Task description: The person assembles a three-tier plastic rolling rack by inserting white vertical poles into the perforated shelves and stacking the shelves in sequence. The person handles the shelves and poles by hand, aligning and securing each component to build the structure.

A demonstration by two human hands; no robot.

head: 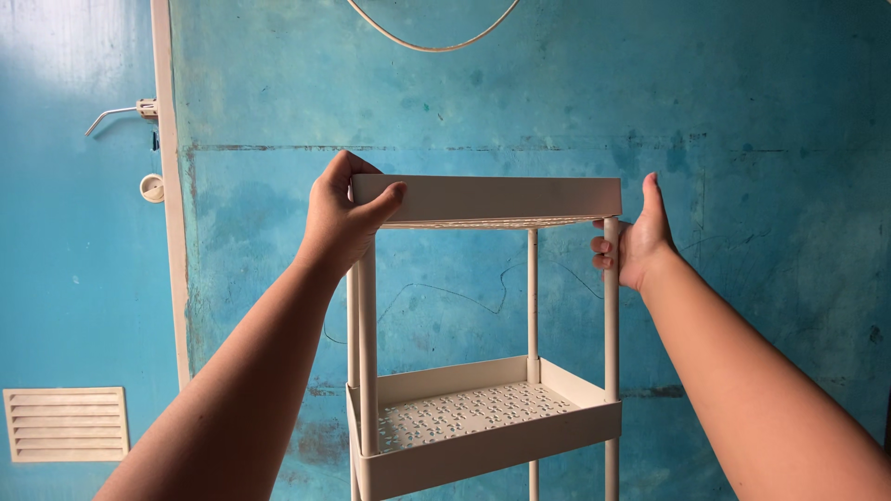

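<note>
The cream tiered shelf rack (483,315) stands before a blue wall (742,111). Left hand (339,218) clamps the top tray's corner; right hand (636,241) wraps the rear-right post. It looks light, stiff, smooth; posts offer the surest grip.

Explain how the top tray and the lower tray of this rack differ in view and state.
The top tray is seen from below, at eye level; the lower tray from above, showing its perforated floor. The left hand grips the top tray's corner and the right hand is at its other end; nothing touches the lower tray. Both are white, rectangular and perforated.
</note>
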